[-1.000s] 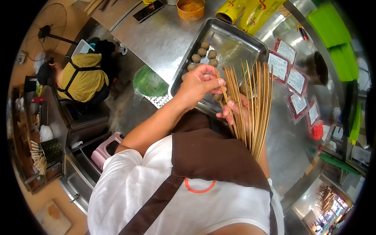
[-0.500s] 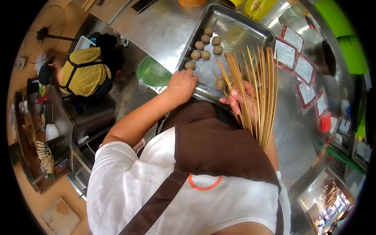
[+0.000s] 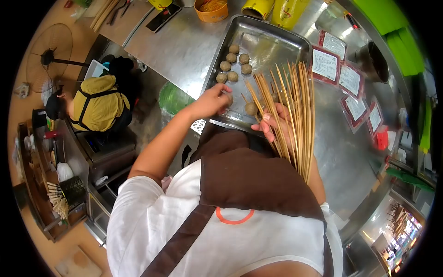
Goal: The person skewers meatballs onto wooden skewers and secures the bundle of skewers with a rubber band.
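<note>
My left hand (image 3: 211, 102) is closed with curled fingers over the near left corner of a metal tray (image 3: 302, 44). A meatball that lay by its fingertips no longer shows and seems to be inside the fingers, mostly hidden. In my right hand (image 3: 278, 123) is a fanned bundle of thin bamboo skewers (image 3: 300, 115), points facing away from me. One meatball (image 3: 251, 109) sits at a skewer's tip beside that hand, partly behind the bundle. Several loose greyish-brown meatballs (image 3: 233, 76) lie on the left side of the tray.
Flat red packets with white labels (image 3: 324, 64) lie right of the tray, near a dark metal pot (image 3: 372, 62). Beyond it stand yellow packages (image 3: 288, 14), an orange tub (image 3: 211, 10) and a phone (image 3: 163, 17). A person in a yellow top (image 3: 99, 104) sits at left.
My left hand has drawn inward from the tray's left edge, and the meatball beside its fingers no longer shows in the tray. My right hand still holds the skewers. The view has shifted slightly.
</note>
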`<action>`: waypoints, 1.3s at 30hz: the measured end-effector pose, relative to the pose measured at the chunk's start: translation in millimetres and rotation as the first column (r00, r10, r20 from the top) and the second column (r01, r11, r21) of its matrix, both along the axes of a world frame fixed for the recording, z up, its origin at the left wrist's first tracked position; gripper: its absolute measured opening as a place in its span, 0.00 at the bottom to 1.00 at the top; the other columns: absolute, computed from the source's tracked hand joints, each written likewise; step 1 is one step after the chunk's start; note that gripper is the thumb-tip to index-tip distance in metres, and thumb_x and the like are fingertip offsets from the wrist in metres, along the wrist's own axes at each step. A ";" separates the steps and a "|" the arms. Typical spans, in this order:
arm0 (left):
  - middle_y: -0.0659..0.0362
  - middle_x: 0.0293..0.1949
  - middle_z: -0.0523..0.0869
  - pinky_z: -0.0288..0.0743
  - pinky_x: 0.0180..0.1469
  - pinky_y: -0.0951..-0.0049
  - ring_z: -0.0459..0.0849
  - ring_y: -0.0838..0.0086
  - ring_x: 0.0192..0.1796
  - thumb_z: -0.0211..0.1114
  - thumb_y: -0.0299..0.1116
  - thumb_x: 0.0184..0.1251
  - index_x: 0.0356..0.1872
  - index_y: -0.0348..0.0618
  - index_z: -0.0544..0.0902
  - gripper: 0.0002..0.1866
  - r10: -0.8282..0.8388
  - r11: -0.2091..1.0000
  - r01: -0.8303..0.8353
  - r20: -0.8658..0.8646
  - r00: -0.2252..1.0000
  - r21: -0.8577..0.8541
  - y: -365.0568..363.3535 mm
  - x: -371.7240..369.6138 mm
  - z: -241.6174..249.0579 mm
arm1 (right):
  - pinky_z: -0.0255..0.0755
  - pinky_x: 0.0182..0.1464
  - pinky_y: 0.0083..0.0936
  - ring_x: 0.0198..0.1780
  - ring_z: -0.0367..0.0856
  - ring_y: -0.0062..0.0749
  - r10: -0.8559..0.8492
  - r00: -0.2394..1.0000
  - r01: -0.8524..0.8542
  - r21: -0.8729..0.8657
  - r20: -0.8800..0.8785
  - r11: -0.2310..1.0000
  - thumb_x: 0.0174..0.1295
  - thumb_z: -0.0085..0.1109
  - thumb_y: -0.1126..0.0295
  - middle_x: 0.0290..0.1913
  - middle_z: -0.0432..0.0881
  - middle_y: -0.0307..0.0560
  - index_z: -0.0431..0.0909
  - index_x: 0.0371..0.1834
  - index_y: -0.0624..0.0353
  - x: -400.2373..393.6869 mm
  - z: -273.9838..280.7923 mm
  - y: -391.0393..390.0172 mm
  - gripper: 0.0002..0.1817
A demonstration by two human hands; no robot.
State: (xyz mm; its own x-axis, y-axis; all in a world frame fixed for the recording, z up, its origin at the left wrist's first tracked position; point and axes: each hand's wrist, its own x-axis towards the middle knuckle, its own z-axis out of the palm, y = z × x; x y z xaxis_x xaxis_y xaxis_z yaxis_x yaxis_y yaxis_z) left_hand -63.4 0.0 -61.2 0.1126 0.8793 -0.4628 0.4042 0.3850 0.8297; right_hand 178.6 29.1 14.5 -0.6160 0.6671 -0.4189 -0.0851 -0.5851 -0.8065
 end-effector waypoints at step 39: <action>0.58 0.33 0.74 0.68 0.37 0.69 0.72 0.74 0.31 0.49 0.40 0.74 0.40 0.41 0.71 0.12 0.492 0.686 -0.671 0.858 0.146 -0.280 35.1 70.9 36.1 | 0.72 0.29 0.21 0.15 0.62 0.18 -0.053 0.998 0.053 -0.002 -0.045 0.999 0.66 0.51 0.73 0.20 0.70 0.41 0.71 0.36 0.66 0.4 -10.6 -2.6 0.06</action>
State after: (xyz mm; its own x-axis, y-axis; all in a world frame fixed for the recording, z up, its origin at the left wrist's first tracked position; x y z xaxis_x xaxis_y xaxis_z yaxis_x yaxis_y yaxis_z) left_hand 7.6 35.1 -25.2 -0.2377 0.9066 -0.3486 -0.8023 0.0191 0.5966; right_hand 179.0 26.5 3.9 -0.5977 0.6993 -0.3922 -0.1521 -0.5791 -0.8009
